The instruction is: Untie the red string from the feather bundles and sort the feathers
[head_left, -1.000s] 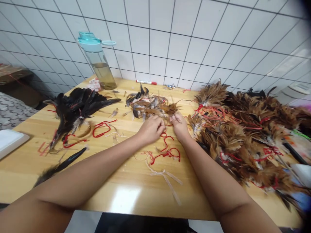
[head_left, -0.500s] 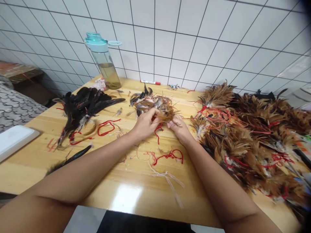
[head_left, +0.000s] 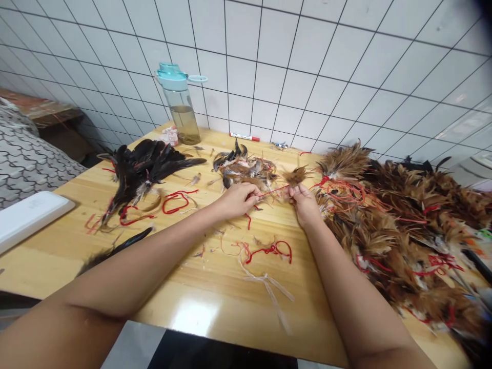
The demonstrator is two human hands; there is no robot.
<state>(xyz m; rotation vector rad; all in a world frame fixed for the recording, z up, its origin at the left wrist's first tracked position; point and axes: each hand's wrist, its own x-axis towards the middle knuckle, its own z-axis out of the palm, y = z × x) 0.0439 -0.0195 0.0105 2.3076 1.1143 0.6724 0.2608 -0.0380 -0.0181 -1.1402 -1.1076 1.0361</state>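
Observation:
A thin red string (head_left: 273, 191) runs taut between my two hands over the middle of the table. My left hand (head_left: 241, 199) pinches its left end. In my right hand (head_left: 303, 202) is a small brown feather bunch (head_left: 295, 176), tuft pointing up, with the string reaching it at the fingertips. Just behind my left hand lies a loose pile of mixed brown and black feathers (head_left: 246, 169). Red yarn pieces (head_left: 269, 250) and a pale ribbon (head_left: 269, 284) lie on the wood nearer to me.
Black feathers (head_left: 138, 169) lie at the left, near a white box-like object (head_left: 33, 218). A blue-lidded bottle (head_left: 182, 110) and a red-capped marker (head_left: 244, 137) stand and lie near the tiled wall. Many brown feather bunches (head_left: 369, 220) cover the right side.
My hands have moved apart, and the red string now shows stretched between them. The brown bunch has shifted right with my right hand. The whole view has shifted slightly.

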